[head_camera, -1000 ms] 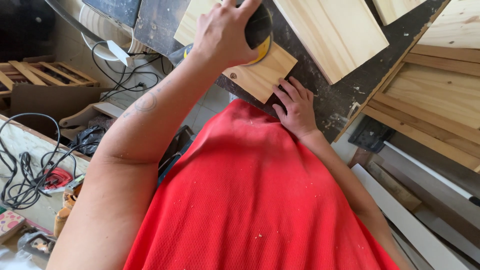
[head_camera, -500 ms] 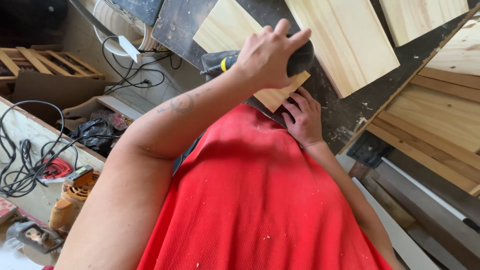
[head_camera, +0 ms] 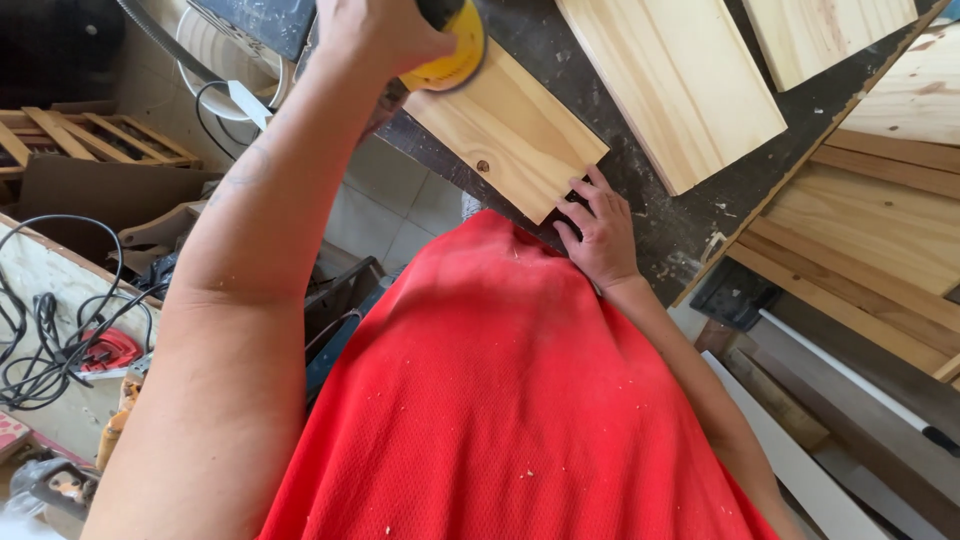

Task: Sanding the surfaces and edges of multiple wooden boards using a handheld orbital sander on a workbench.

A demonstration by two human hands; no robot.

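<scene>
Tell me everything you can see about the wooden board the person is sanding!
The pine board is a pale, yellowish rectangular plank with fine straight grain and one small dark knot near its lower edge. It lies flat on a dark, dusty workbench, turned at an angle, one corner pointing toward the person. A yellow sander, gripped by the left hand, presses on its far end. The right hand steadies the near corner with its fingertips. Its surface looks smooth and unfinished.

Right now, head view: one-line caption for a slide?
Left hand presses a yellow sander onto a pine board; right hand steadies its near end on the dark workbench.
</scene>
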